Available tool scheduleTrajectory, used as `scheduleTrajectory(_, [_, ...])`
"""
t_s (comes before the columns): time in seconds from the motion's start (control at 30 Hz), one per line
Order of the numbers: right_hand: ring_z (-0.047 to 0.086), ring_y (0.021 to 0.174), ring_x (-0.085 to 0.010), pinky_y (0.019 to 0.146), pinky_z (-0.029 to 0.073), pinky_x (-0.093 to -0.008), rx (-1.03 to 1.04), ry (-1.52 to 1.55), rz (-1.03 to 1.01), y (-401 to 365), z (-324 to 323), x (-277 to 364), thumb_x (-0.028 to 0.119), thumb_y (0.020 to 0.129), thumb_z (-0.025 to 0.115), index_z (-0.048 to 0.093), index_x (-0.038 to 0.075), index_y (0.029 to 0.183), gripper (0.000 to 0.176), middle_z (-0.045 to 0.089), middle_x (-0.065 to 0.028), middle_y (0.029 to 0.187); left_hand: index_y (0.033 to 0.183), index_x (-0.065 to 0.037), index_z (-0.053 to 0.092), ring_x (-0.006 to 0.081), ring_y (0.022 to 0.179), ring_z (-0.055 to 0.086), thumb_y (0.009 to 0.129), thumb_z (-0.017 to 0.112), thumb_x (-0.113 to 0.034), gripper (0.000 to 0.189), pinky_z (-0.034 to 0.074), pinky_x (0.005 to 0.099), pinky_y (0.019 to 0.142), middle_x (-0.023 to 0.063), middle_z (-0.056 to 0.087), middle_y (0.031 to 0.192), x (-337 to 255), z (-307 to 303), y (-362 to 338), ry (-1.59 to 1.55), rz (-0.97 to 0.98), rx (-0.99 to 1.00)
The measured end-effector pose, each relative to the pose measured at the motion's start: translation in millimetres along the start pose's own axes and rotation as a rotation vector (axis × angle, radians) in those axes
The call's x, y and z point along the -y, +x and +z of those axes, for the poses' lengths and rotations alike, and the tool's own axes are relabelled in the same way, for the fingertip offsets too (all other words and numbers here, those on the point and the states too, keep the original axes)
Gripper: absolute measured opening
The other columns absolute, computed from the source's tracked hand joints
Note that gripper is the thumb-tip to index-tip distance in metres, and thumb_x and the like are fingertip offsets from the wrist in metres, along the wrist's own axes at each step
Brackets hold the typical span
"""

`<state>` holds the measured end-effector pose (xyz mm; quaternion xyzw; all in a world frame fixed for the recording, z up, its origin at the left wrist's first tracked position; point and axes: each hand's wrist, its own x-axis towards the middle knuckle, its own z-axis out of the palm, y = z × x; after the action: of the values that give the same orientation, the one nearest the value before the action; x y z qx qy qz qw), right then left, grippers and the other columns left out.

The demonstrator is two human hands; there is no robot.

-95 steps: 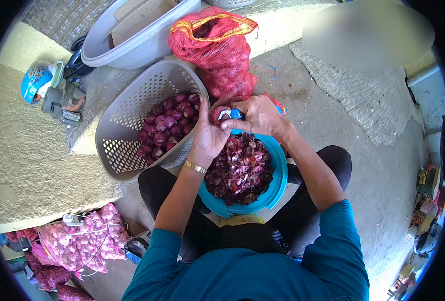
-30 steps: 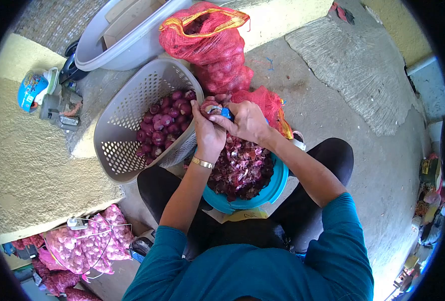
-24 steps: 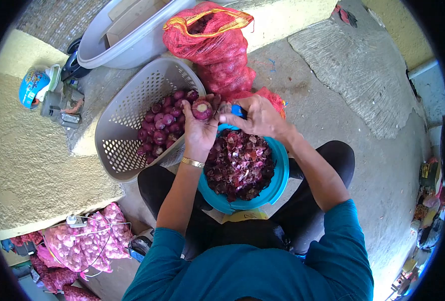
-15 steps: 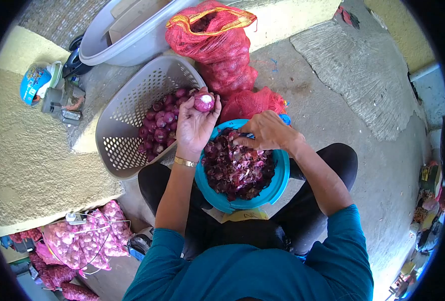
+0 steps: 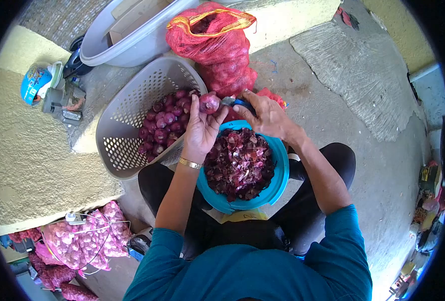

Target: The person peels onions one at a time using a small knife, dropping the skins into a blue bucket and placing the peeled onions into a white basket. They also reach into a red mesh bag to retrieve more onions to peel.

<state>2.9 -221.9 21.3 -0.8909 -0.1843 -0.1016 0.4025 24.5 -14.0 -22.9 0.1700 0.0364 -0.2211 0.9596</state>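
A red onion [image 5: 210, 103] is held in the fingers of my left hand [image 5: 200, 131], above the gap between basket and basin. My right hand [image 5: 271, 118] grips a knife [image 5: 241, 104] with a blue handle, its short blade at the onion's right side. Below both hands is a turquoise basin [image 5: 281, 173], heaped with dark red onion skins [image 5: 240, 163]. To the left, a grey perforated basket [image 5: 113, 118] holds many red onions [image 5: 161, 123].
Behind the basin stands a red mesh sack [image 5: 222, 55] full of onions. A large pale tub [image 5: 127, 47] sits at the upper left. Pink net bags of garlic [image 5: 89, 236] lie at the lower left. Concrete floor [image 5: 378, 165] extends to the right.
My right hand has risen from the skins in the basin and brought the knife to the onion. The left hand has shifted slightly right and turned the onion.
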Motion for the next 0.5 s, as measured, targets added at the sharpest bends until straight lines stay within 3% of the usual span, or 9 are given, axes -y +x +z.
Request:
scheduleTrajectory(0.03, [0.065, 0.080, -0.0435, 0.069, 0.051, -0.0497, -0.073, 0.029, -0.007, 0, 3, -1, 0.036, 0.092, 0.063, 0.061, -0.001, 0.104, 0.039, 0.066, -0.0243, 0.080, 0.119, 0.004, 0.055, 0.0324, 0.124, 0.054, 0.101, 0.049, -0.038, 0.045, 0.045, 0.0471, 0.109, 0.0214, 0.058, 0.127, 4, -2, 1, 0.035, 0.022, -0.045])
scheduleTrajectory(0.1, [0.065, 0.079, -0.0431, 0.069, 0.051, -0.0496, -0.006, 0.080, 0.012, 5, 3, -3, 0.038, 0.091, 0.065, 0.062, -0.001, 0.102, 0.040, 0.066, -0.0239, 0.079, 0.119, 0.003, 0.056, 0.0297, 0.118, 0.058, 0.101, 0.050, -0.038, 0.045, 0.048, 0.0463, 0.104, 0.0203, 0.061, 0.125, 11, 1, 2, 0.032, -0.004, 0.035])
scheduleTrajectory(0.17, [0.065, 0.078, -0.0428, 0.068, 0.052, -0.0495, 0.064, 0.131, 0.028, 6, 3, -2, 0.040, 0.089, 0.066, 0.063, 0.000, 0.100, 0.042, 0.066, -0.0235, 0.078, 0.121, 0.000, 0.055, 0.0231, 0.108, 0.062, 0.099, 0.055, -0.040, 0.046, 0.053, 0.0402, 0.096, 0.0124, 0.065, 0.114, 16, 9, -1, 0.092, 0.073, -0.161])
scheduleTrajectory(0.2, [0.066, 0.075, -0.0405, 0.066, 0.051, -0.0470, 0.053, 0.060, 0.008, 5, 3, 2, 0.042, 0.088, 0.068, 0.064, 0.000, 0.101, 0.044, 0.066, -0.0226, 0.078, 0.121, 0.000, 0.055, 0.0231, 0.108, 0.062, 0.099, 0.055, -0.040, 0.046, 0.053, 0.0402, 0.096, 0.0124, 0.065, 0.114, 19, 12, -1, 0.092, 0.073, -0.161])
scheduleTrajectory(0.27, [0.066, 0.072, -0.0381, 0.064, 0.051, -0.0445, 0.040, -0.012, -0.009, 6, 4, 7, 0.043, 0.086, 0.071, 0.065, -0.001, 0.102, 0.047, 0.066, -0.0217, 0.079, 0.125, -0.002, 0.055, 0.0176, 0.103, 0.062, 0.100, 0.053, -0.038, 0.043, 0.054, 0.0309, 0.084, 0.0096, 0.065, 0.115, 22, 15, 0, 0.165, 0.119, -0.101])
scheduleTrajectory(0.33, [0.066, 0.070, -0.0388, 0.061, 0.051, -0.0474, 0.077, -0.080, 0.012, 9, 6, 8, 0.058, 0.078, 0.071, 0.065, 0.004, 0.098, 0.058, 0.066, -0.0197, 0.072, 0.127, -0.003, 0.054, 0.0153, 0.100, 0.062, 0.101, 0.052, -0.037, 0.043, 0.053, 0.0278, 0.080, 0.0085, 0.065, 0.115, 25, 14, -1, 0.133, 0.102, -0.084])
scheduleTrajectory(0.37, [0.066, 0.070, -0.0388, 0.061, 0.051, -0.0474, 0.077, -0.081, 0.013, 10, 7, 8, 0.058, 0.078, 0.071, 0.065, 0.004, 0.098, 0.058, 0.066, -0.0197, 0.072, 0.129, -0.004, 0.054, 0.0130, 0.096, 0.062, 0.102, 0.051, -0.035, 0.042, 0.051, 0.0247, 0.076, 0.0073, 0.065, 0.115, 26, 13, -1, 0.102, 0.088, -0.068])
scheduleTrajectory(0.5, [0.066, 0.068, -0.0382, 0.059, 0.051, -0.0470, 0.053, -0.154, 0.002, 12, 12, 5, 0.064, 0.076, 0.069, 0.065, 0.005, 0.097, 0.063, 0.065, -0.0179, 0.069, 0.127, -0.003, 0.056, 0.0112, 0.090, 0.060, 0.102, 0.051, -0.036, 0.042, 0.050, 0.0219, 0.074, 0.0069, 0.066, 0.114, 25, 7, 0, 0.022, 0.020, 0.013])
